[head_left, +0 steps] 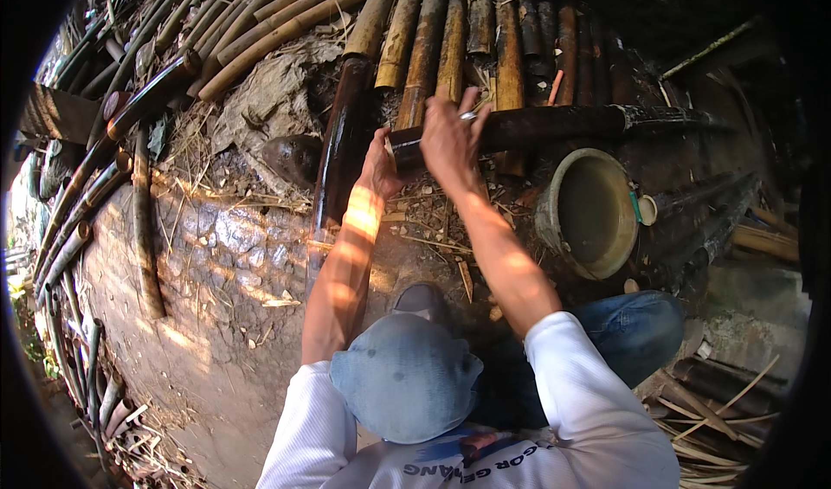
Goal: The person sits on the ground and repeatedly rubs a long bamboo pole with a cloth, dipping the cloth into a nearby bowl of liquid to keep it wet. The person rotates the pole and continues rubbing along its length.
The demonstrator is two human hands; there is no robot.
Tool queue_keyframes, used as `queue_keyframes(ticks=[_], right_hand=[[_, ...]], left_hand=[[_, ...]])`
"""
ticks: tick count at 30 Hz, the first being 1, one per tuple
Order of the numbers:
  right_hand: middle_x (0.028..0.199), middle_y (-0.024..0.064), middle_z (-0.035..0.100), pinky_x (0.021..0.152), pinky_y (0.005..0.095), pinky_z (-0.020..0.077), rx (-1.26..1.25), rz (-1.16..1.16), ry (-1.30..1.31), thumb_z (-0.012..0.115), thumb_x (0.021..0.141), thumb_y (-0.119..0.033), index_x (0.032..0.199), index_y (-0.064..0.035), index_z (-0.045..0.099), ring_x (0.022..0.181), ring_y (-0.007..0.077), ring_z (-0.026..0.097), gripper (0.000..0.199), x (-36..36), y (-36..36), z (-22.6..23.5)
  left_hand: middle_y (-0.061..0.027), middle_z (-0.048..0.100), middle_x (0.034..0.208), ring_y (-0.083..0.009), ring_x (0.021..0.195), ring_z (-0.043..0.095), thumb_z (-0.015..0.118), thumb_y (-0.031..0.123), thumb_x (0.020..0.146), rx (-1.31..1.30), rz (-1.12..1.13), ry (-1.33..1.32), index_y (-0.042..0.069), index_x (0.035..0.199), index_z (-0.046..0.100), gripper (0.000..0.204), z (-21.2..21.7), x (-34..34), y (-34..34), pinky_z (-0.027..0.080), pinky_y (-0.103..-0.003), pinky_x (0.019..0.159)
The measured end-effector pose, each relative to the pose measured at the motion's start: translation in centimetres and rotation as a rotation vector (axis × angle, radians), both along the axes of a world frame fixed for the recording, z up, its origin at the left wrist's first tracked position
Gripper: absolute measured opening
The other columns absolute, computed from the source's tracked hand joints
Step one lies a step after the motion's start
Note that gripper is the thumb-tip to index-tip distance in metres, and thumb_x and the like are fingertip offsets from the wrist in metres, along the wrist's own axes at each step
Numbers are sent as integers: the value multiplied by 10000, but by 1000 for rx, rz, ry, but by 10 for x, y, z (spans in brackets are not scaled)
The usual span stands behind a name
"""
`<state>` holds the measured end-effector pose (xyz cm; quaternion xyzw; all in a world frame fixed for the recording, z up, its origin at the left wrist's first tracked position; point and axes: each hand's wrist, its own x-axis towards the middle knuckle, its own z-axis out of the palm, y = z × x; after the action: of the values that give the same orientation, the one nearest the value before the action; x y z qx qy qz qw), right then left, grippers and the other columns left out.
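Note:
A dark, wet bamboo pole lies crosswise in front of me, its right part pale and streaked. My left hand is closed at its left end, the fingertips partly hidden. Just to the right, my right hand is laid over the pole with fingers bent across its far side, some a little apart; a ring shows on one. Whether a small thing is under the right palm cannot be seen. Close to my left hand, another dark, shiny pole runs away from me.
A round bucket of murky water stands right of my right forearm, with a green-handled tool at its rim. Yellow-brown bamboo poles lie beyond my hands. More poles are piled far left. A rough grey sheet covers some ground.

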<state>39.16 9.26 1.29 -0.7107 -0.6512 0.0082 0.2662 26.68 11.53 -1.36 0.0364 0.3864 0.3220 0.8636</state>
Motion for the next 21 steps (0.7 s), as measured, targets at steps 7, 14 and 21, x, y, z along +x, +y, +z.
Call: queue_keyframes(ticks=[7,14,21], right_hand=[[1465,143,580,1240,639,-61,-68,86,-80,418,1077,-175,1364,-70,588,1547,367,238,349,27,-33,9],[1523,172,514,1244,656,28,-9,100,45,474,1066,-239,1242,-50,644,1534,414,261,309,-4,-53,9],[1328,106,687,1242,627,-35,-228,-257,-86,487,1024,-160,1323,-119,606,1542,400,241,324,105,-29,20]], left_hand=[[-166,627,1360,-303,1245,603,415,495,998,15,-45,133,98,1403,547,583,-13,3,-30,448,-515,1090],[-161,645,1325,-331,1224,601,389,507,983,28,-16,-96,83,1358,573,595,-20,0,-30,446,-556,1051],[-164,643,1309,-346,1209,585,443,540,926,-145,-30,55,114,1310,596,595,-6,3,-32,411,-623,1040]])
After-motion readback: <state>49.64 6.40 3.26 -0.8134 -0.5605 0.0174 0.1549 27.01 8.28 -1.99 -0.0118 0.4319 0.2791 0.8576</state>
